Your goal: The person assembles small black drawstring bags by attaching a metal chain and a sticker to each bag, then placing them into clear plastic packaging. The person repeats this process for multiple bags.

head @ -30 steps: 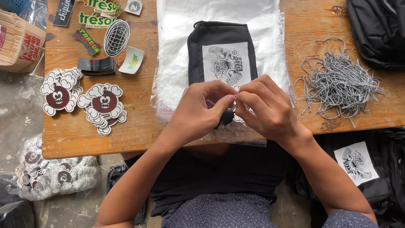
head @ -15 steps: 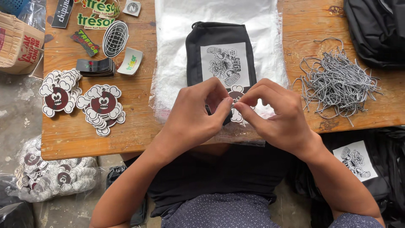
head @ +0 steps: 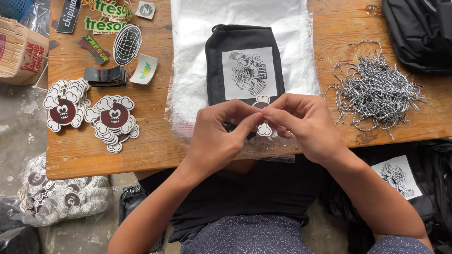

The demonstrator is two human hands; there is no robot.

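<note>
- The left hand [head: 221,136] and right hand [head: 301,124] meet fingertip to fingertip, each grip pinched shut on a cloud-shaped tag [head: 263,117] held between them, just above the desk [head: 339,28] edge.
- Directly beyond the grip lies a black drawstring pouch [head: 245,63] on clear plastic bags [head: 197,28]; no tag looks fastened to it yet.
- Right of the grip a pile of speckled cords [head: 374,89] waits; left, stacks of cloud tags [head: 113,122] remain, so much seems left.

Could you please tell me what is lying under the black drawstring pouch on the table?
A clear plastic bag lies flat under the black fabric drawstring pouch, spread over the wooden table. The hands cover the pouch's lower edge, hiding what is beneath there.
</note>
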